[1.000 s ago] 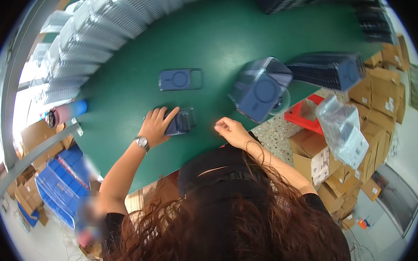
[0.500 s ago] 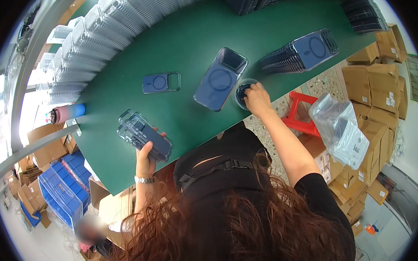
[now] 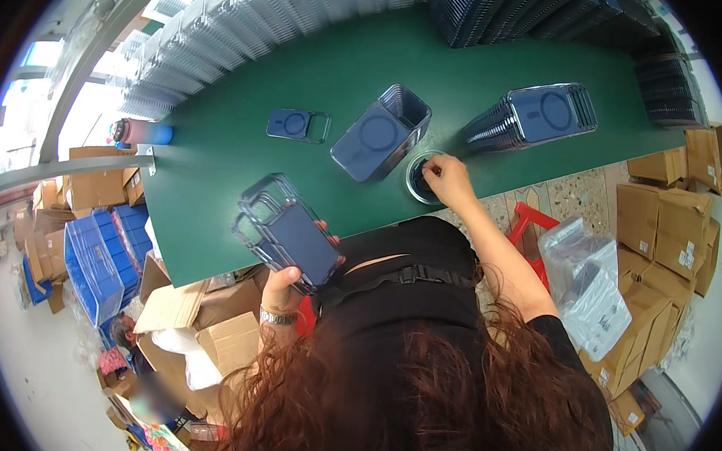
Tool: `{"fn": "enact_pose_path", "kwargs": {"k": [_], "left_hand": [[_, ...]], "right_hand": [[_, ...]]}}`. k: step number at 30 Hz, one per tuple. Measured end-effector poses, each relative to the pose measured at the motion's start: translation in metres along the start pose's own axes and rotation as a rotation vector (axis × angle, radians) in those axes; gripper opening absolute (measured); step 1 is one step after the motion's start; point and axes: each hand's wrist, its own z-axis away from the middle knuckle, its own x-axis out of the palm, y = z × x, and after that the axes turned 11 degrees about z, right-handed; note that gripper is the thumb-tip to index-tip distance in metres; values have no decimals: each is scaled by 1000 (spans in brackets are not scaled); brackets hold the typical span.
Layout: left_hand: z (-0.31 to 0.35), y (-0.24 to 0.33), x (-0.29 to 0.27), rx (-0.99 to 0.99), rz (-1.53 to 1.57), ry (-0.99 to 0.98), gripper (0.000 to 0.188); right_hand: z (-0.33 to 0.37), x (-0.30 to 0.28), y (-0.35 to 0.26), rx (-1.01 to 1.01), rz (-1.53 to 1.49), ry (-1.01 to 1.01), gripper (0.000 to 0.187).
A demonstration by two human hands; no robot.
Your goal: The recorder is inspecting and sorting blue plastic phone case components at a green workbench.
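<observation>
My left hand (image 3: 282,290) grips several blue-grey, clear-edged phone cases (image 3: 301,237), fanned out and tilted over the table's near edge. My right hand (image 3: 451,184) reaches into a small round dish (image 3: 412,195) of tiny dark pieces. Its thumb and fingers are pinched together, and what sits between them is too small to make out. Just left of the dish leans a stack of phone cases (image 3: 365,151) with a ring mark on top. A longer nested row of phone cases (image 3: 538,119) lies to its right. One phone case (image 3: 289,124) rests flat farther left.
Clear cases (image 3: 223,43) line the green table's (image 3: 208,177) far left edge; dark cases (image 3: 502,16) fill its far right. A tumbler (image 3: 145,132) stands at the left corner. Cardboard boxes (image 3: 659,225), a red stool (image 3: 528,226) and a plastic bag (image 3: 582,286) are at the right.
The view has shifted, so the table things sit differently in it. My left hand has turned the held cases to show their backs more. My right hand stays at the dish.
</observation>
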Motion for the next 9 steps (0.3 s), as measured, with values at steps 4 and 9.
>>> {"fn": "enact_pose_path", "kwargs": {"k": [4,9], "left_hand": [[-2,-6,41,126,-8,-61,96],[-27,-42,105,187,-241,-187,107]], "right_hand": [[4,-48,-26,214,-926,-236,12],[27,-119,-64,100,-1386,-276,16]]}}
